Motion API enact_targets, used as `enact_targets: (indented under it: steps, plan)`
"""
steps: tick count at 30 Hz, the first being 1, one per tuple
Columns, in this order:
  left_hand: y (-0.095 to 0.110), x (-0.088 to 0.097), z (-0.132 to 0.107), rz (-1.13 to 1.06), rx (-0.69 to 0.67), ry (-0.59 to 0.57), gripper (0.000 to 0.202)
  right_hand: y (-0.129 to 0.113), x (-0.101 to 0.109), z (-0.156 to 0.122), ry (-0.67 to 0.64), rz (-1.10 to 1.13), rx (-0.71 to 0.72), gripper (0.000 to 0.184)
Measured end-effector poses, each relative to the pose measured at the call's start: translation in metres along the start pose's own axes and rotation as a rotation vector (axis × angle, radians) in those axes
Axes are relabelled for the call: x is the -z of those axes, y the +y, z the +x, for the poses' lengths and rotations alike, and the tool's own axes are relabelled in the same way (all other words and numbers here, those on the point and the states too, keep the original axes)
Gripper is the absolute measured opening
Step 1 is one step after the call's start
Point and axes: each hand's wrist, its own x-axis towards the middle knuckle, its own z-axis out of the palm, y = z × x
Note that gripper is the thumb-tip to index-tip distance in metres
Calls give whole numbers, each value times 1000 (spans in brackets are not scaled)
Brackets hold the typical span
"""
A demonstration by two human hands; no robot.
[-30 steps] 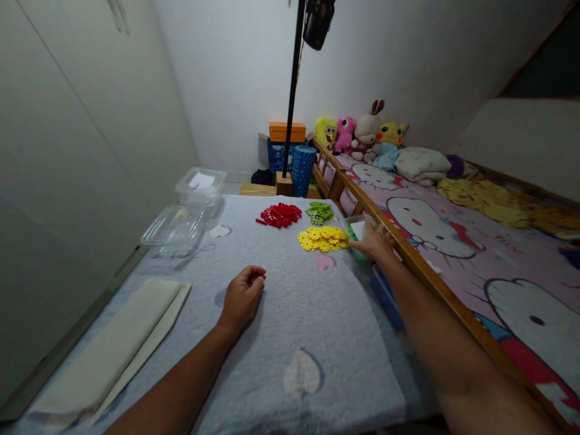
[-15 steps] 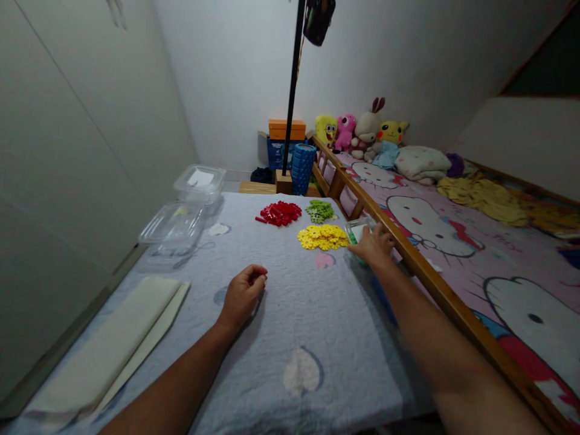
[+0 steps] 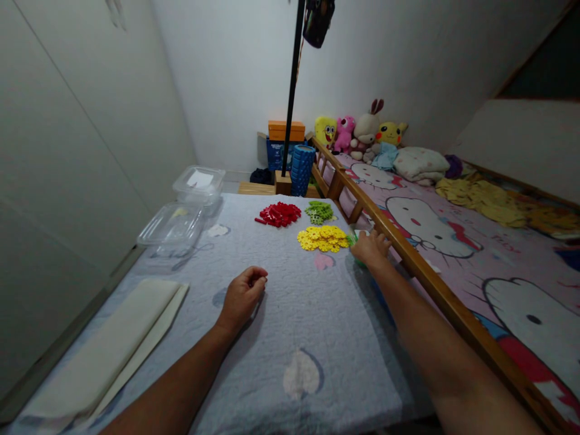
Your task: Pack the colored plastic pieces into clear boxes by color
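My right hand (image 3: pixel 370 249) reaches to the table's right edge, fingers curled over a small clear container (image 3: pixel 359 237) with green pieces in it. It sits just right of a pile of yellow flat pieces (image 3: pixel 322 238). A red pile (image 3: pixel 279 214) and a light green pile (image 3: pixel 319 211) lie farther back. My left hand (image 3: pixel 243 295) rests on the pale blue quilted cloth (image 3: pixel 290 314) in a loose fist, with nothing visible in it.
Two clear plastic containers (image 3: pixel 181 208) stand at the back left of the table. A folded cream cloth (image 3: pixel 113 347) lies front left. A wooden bed rail (image 3: pixel 435 284) runs along the right, with soft toys (image 3: pixel 362 133) behind. A black pole (image 3: pixel 292 90) rises at the back.
My right hand has slid slightly toward me over the small container, covering more of it. The left hand has stayed put.
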Motion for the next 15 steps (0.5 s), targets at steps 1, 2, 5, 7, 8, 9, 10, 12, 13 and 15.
enact_targets:
  steps: [1,2,5,7,8,9,10,12,13,15]
  plan:
    - [0,0,0,1,0,2,24,0,1,-1,-16,5,8,47]
    - [0,0,0,1,-1,3,25,0,3,-2,-30,6,11,45]
    - [1,0,0,4,3,-4,24,-6,8,-5,13,10,16,42]
    - [2,0,-1,2,11,-6,24,-16,9,-5,104,54,68,43]
    - [2,0,-1,0,16,-5,25,-22,9,-4,139,97,131,45]
    - [2,0,-1,-3,20,-2,25,-30,7,-1,153,148,211,46]
    - [2,0,-1,-7,22,0,26,-38,5,3,141,200,290,48]
    - [2,0,-1,-12,20,-2,25,-54,-1,14,77,282,390,53]
    - [3,0,-1,-14,16,-3,24,-62,-5,20,41,304,381,56]
    - [3,0,-1,-10,7,-8,22,-74,-11,32,-19,319,319,60]
